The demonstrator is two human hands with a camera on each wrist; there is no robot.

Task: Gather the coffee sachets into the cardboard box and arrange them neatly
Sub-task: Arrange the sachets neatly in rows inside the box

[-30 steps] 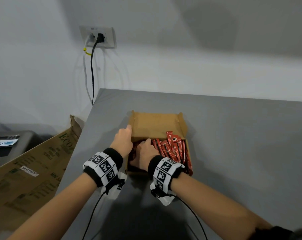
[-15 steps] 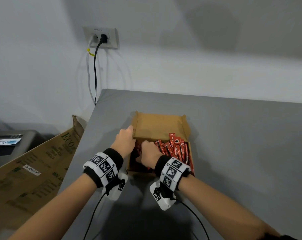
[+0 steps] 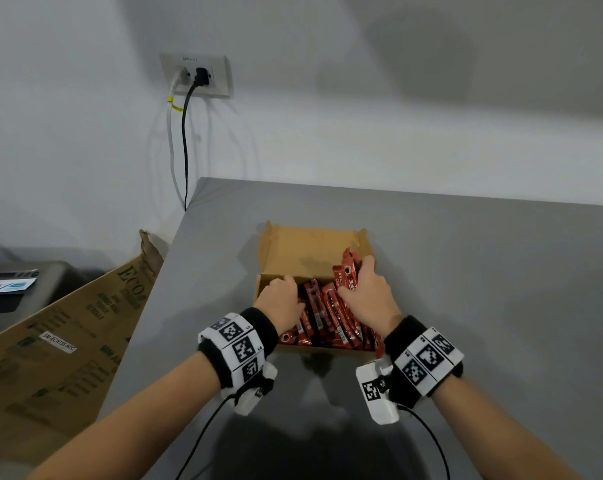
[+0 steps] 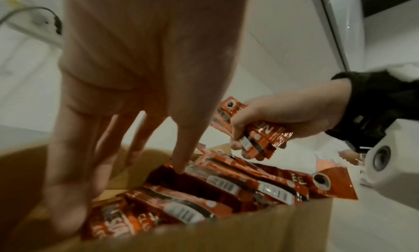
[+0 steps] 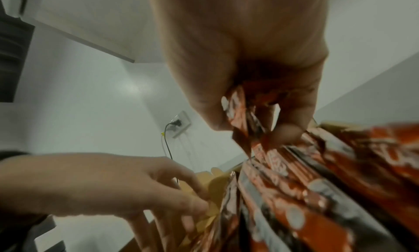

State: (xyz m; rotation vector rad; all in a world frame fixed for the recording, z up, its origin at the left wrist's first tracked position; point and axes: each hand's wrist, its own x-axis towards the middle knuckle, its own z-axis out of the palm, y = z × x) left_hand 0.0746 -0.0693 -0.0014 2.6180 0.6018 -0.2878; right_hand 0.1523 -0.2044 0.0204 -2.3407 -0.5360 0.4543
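Sitting on the grey table [image 3: 466, 271] is the open cardboard box [image 3: 307, 247], its back flap up toward the wall, and both hands are down inside it. The red coffee sachets [image 3: 324, 317] lie packed side by side across the box's near half, running lengthwise front to back. Over on the right side, the right hand [image 3: 365, 292] has its fingers and thumb curled round a small bundle of sachets [image 4: 256, 132] — lifted clear above the row, one end poking up past the knuckles toward the back flap. The left hand [image 3: 282, 299] is at the box's left wall, fingers straight and pointing down, gripping nothing — one fingertip [image 4: 181, 168] presses onto the top edge of a lying sachet while the rest reach toward the box floor beside the row.
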